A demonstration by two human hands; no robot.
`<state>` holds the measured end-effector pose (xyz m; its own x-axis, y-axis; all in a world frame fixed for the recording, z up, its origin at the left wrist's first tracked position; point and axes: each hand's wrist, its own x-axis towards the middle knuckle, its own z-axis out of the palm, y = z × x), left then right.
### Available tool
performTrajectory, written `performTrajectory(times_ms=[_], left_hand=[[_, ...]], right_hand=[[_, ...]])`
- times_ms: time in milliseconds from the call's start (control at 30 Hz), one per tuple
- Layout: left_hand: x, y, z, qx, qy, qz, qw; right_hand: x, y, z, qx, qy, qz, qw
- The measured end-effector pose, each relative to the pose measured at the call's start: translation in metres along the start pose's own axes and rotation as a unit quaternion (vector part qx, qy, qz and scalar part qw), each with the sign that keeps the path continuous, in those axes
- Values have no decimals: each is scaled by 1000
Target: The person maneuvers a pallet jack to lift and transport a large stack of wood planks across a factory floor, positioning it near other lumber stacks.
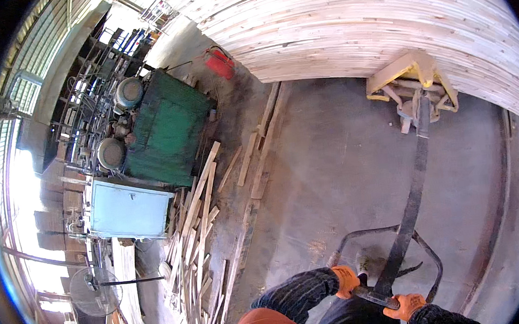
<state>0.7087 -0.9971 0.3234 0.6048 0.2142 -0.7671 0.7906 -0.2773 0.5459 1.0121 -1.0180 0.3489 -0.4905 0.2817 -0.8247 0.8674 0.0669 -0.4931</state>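
Observation:
A pallet jack with a yellow, worn body (410, 73) stands ahead of me, at the edge of a large stack of light wooden boards (346, 25). Its long dark handle shaft (413, 201) slopes back toward me and ends in a looped grip (439, 263). My left hand (345, 281), in an orange glove, is closed on the left side of that grip. On the right side my right hand (406, 307), also in an orange glove, has its fingers wrapped round the bar. The jack's forks are hidden.
At the left stand a green machine (170, 126) and a light blue cabinet (129, 208). Loose wood strips (197, 229) are heaped beside them, and long timbers (265, 155) lie along the floor. A red object (220, 65) stands near the stack. A fan (95, 292) is at lower left.

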Motion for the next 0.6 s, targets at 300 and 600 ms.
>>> performTrajectory(times_ms=[300,600], left_hand=[[75,-42,71,15,27,11,999],[10,0,34,39,164,-18,985]], right_hand=[[66,52,59,-46,52,-1,998],[4,40,24,-80,91,74,990]])
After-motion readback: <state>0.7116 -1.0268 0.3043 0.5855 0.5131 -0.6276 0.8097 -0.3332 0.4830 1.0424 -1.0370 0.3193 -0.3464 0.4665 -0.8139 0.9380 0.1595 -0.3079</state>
